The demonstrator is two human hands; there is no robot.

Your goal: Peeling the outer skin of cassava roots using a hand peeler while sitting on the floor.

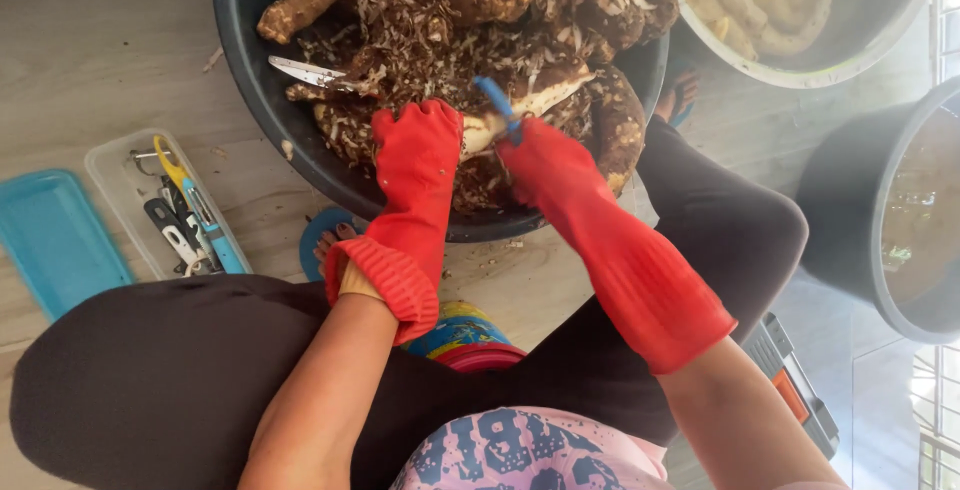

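Gripped in the red-gloved left hand (418, 145), a pale peeled root (500, 120); right hand (545, 155) clenches a blue-handled peeler (498, 102) against it, above the black basin (255, 80), upper centre.

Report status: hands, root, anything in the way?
Left red-gloved hand grips pale peeled root. Right red-gloved hand holds blue-handled peeler. Loose knife lies in black basin.

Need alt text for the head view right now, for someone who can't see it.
Two red-gloved hands work over a black basin of brown roots: the left hand grips a half-peeled root, the right hand holds a blue-handled peeler against it. A knife lies among the peelings.
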